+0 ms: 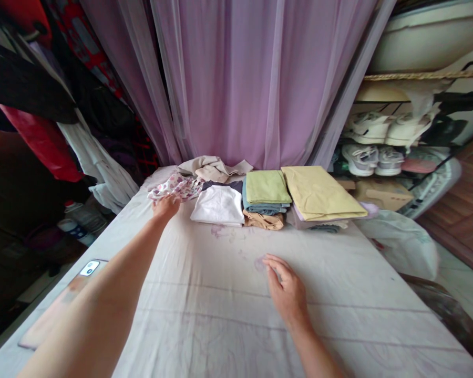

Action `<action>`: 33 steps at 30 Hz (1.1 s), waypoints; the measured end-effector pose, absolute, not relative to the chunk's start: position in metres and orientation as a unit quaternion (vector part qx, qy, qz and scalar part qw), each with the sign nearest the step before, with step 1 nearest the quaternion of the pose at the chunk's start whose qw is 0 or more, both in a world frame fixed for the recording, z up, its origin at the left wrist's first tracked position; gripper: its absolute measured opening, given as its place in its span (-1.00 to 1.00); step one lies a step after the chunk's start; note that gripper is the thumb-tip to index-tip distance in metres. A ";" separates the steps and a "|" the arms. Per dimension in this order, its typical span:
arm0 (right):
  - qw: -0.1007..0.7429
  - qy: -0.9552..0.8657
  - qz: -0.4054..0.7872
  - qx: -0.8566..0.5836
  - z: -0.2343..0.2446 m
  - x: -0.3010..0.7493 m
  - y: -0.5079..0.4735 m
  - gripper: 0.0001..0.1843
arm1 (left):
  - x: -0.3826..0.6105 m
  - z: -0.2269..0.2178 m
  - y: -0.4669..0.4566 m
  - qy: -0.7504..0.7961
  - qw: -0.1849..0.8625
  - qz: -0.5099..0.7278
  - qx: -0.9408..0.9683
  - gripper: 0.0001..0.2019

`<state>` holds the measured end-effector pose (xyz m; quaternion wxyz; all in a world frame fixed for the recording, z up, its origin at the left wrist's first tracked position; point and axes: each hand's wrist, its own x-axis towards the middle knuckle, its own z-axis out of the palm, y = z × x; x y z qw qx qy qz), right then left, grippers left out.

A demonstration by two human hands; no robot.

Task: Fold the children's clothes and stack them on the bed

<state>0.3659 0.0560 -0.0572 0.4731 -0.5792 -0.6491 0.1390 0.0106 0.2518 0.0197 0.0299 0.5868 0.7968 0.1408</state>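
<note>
My left hand (164,206) is stretched far forward, its fingers closed on the edge of a crumpled floral cloth (176,187) at the back left of the bed. My right hand (286,289) rests flat on the pale bedsheet (205,294) with its fingers stretched out and nothing in it. Behind the floral cloth lies a loose beige garment (213,167). To its right stand folded piles: a white and dark one (219,203), a green one on blue and tan (266,194), and a yellow one (320,193).
A phone (59,304) lies at the bed's left edge. A pink curtain (252,79) hangs behind the bed. Hanging clothes crowd the left side. A rack with shoes (382,142) stands at the right, and a white bag (402,241) beside the bed.
</note>
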 end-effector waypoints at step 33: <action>0.540 -0.556 0.378 -0.506 -0.036 0.376 0.008 -0.38 | 0.122 -0.007 -0.002 0.603 0.190 0.473 0.614 -0.71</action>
